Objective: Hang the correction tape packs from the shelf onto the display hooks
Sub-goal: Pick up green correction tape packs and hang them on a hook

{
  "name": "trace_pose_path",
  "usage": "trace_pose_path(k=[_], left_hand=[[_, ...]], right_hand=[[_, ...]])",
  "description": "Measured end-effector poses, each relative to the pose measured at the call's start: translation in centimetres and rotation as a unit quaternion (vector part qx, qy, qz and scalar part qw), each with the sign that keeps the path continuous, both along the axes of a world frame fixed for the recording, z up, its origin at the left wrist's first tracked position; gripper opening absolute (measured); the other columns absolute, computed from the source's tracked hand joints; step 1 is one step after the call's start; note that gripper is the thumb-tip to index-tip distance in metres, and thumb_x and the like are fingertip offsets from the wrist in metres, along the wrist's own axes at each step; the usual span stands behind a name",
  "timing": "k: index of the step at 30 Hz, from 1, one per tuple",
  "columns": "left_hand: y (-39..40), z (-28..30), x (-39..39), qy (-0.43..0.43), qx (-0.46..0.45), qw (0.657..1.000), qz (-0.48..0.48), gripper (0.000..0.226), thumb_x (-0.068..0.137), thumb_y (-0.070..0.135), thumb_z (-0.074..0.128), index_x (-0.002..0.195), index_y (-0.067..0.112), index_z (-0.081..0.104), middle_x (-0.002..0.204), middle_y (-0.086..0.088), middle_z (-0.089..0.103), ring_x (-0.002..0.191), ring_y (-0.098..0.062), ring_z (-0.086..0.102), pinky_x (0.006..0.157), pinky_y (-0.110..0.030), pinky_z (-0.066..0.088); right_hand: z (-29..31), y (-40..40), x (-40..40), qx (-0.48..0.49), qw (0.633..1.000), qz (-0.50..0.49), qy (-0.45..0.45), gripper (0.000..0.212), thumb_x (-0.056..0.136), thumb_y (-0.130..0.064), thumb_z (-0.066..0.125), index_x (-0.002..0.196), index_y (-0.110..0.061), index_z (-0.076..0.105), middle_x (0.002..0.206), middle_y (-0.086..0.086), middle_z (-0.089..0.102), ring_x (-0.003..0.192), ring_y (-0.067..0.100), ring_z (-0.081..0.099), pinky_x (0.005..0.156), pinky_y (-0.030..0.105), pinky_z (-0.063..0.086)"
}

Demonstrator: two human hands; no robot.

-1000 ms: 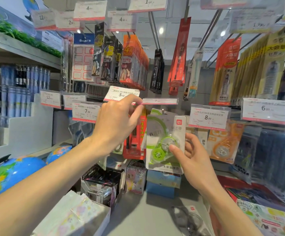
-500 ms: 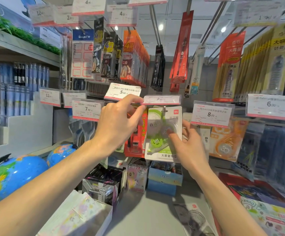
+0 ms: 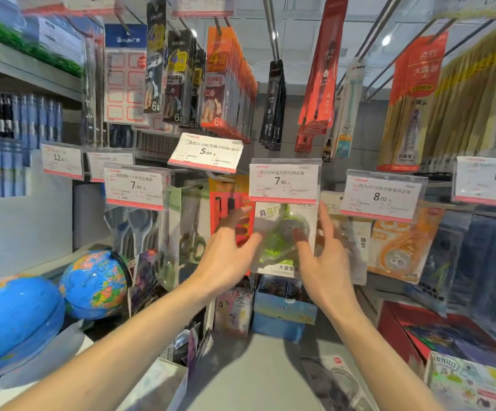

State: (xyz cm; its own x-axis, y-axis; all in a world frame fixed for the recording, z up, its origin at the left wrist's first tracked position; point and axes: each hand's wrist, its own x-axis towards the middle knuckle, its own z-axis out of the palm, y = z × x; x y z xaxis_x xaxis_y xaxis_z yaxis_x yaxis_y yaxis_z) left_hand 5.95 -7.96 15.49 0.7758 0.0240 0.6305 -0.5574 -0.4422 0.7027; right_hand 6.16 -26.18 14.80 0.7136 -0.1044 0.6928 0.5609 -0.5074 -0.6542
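A green correction tape pack (image 3: 274, 247) hangs on a display hook just under the 7.90 price tag (image 3: 284, 180), which lies flat in front of it. My left hand (image 3: 226, 259) hovers at the pack's left edge with relaxed fingers and holds nothing. My right hand (image 3: 326, 268) is at the pack's right side, fingers spread, one fingertip touching its front. Another clear pack (image 3: 340, 381) lies on the grey shelf (image 3: 258, 372) below. The view is motion-blurred.
Orange tape packs (image 3: 397, 253) hang to the right under an 8.00 tag. Red packs (image 3: 226, 203) hang to the left. Two globes (image 3: 95, 283) stand at the lower left. Small boxes (image 3: 282, 310) sit under the hooks. Many packets hang overhead.
My left hand let go of the price tag and dropped beside the pack; the tag flipped down. My right hand released the pack, which now hangs on the hook.
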Motion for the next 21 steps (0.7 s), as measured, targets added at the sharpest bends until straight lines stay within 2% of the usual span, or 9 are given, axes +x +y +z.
trace_pose_path(k=[2,4,6,8,10,12,15,18,21], left_hand=[[-0.7,-0.1,0.8,0.002,-0.001,1.0,-0.017,0.059,0.1,0.029,0.055,0.152,0.044,0.033,0.147,0.011,0.055,0.111,-0.006,0.066,0.092,-0.015,0.051],[-1.1,-0.1,1.6,0.027,0.005,0.999,-0.018,0.064,0.102,0.029,0.049,0.155,0.051,0.02,0.157,0.008,0.047,0.12,-0.015,0.066,0.092,-0.019,0.051],[-1.3,-0.4,2.3,0.064,0.02,0.997,-0.024,0.063,0.104,0.04,0.041,0.154,0.059,0.007,0.146,0.001,0.06,0.075,-0.005,0.072,0.061,-0.009,0.055],[-1.5,-0.4,2.6,0.089,0.038,0.995,-0.021,0.059,0.103,0.062,0.032,0.15,0.065,-0.004,0.143,0.003,0.064,0.049,0.005,0.053,0.04,-0.005,0.043],[-1.8,-0.3,3.0,0.107,0.04,0.993,-0.012,0.06,0.097,0.077,0.025,0.146,0.069,-0.009,0.161,0.009,0.043,0.075,-0.004,0.071,0.071,-0.018,0.057],[-2.1,-0.4,3.5,0.125,0.027,0.992,-0.01,0.058,0.097,0.077,0.025,0.14,0.074,-0.013,0.169,0.013,0.025,0.127,-0.03,0.064,0.112,-0.051,0.043],[-2.4,-0.6,4.3,0.095,0.004,0.995,-0.02,0.056,0.101,0.07,0.027,0.131,0.083,-0.018,0.169,0.022,0.009,0.15,-0.03,0.038,0.121,-0.057,0.021],[-2.8,-0.7,5.1,0.072,-0.012,0.996,-0.054,0.063,0.105,0.06,0.03,0.152,0.061,-0.011,0.17,0.024,-0.002,0.158,-0.015,0.012,0.123,-0.046,0.011],[-3.1,-0.6,5.4,0.057,-0.044,0.994,-0.078,0.063,0.109,0.049,0.036,0.161,0.046,0.0,0.171,0.02,0.004,0.155,-0.004,0.009,0.118,-0.029,0.01]], right_hand=[[-0.1,0.1,0.6,-0.004,1.0,-0.006,0.023,0.07,0.103,-0.058,0.047,0.16,-0.053,0.007,0.155,-0.009,0.051,0.138,0.022,0.054,0.111,0.041,0.043],[-0.1,0.1,1.1,-0.018,0.999,-0.019,0.04,0.07,0.101,-0.065,0.042,0.158,-0.058,0.002,0.163,0.002,0.043,0.138,0.031,0.055,0.111,0.047,0.043],[-0.2,-0.1,1.3,-0.026,0.998,-0.021,0.055,0.069,0.1,-0.068,0.039,0.155,-0.062,-0.002,0.162,0.007,0.044,0.12,0.03,0.067,0.095,0.04,0.052],[-0.2,-0.2,1.6,-0.035,0.997,-0.023,0.065,0.07,0.099,-0.07,0.038,0.153,-0.065,-0.005,0.166,0.004,0.039,0.094,0.021,0.072,0.068,0.017,0.05],[-0.3,-0.2,2.0,-0.029,0.997,-0.022,0.072,0.069,0.099,-0.069,0.041,0.151,-0.069,-0.005,0.172,-0.004,0.025,0.109,0.03,0.07,0.076,0.027,0.052],[-0.3,-0.1,2.3,-0.02,0.997,-0.018,0.066,0.069,0.101,-0.064,0.045,0.152,-0.067,-0.002,0.173,-0.011,0.019,0.146,0.038,0.044,0.11,0.048,0.042],[-0.3,0.0,2.8,-0.014,0.998,-0.011,0.059,0.07,0.1,-0.066,0.044,0.156,-0.059,0.003,0.172,-0.017,0.019,0.155,0.027,0.032,0.122,0.052,0.032],[-0.3,-0.1,3.0,-0.007,0.998,0.006,0.065,0.071,0.099,-0.069,0.042,0.158,-0.056,0.005,0.172,-0.019,0.013,0.155,0.021,0.032,0.12,0.049,0.031],[-0.2,0.0,3.0,-0.006,0.998,0.013,0.058,0.074,0.099,-0.066,0.045,0.16,-0.051,0.006,0.172,-0.018,0.014,0.155,0.021,0.032,0.123,0.053,0.03]])
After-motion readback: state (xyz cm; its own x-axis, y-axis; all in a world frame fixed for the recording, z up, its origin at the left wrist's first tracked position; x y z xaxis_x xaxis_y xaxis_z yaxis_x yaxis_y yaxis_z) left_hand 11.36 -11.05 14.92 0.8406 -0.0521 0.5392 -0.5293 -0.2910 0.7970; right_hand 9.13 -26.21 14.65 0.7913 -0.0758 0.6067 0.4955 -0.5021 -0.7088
